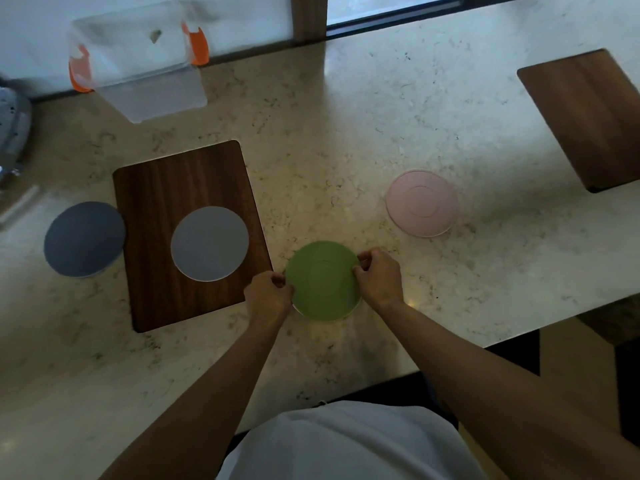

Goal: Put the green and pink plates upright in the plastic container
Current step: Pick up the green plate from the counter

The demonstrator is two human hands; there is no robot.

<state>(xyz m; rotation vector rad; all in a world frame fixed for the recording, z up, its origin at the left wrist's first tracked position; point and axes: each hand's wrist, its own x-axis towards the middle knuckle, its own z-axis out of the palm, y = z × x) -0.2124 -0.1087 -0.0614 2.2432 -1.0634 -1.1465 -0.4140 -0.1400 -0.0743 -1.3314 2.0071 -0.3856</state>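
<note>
A green plate (323,280) lies face down on the marble counter near the front edge. My left hand (268,296) pinches its left rim and my right hand (379,275) pinches its right rim. The pink plate (421,202) lies face down further back to the right, untouched. A clear plastic container (138,64) with orange clips stands at the back left, near the wall; nothing shows inside it.
A dark wooden board (156,188) lies left of the green plate with a grey plate (209,248) on it. A blue-grey plate (84,239) sits left of that board. Another wooden board (588,116) lies at the far right. The counter's front edge runs close behind my arms.
</note>
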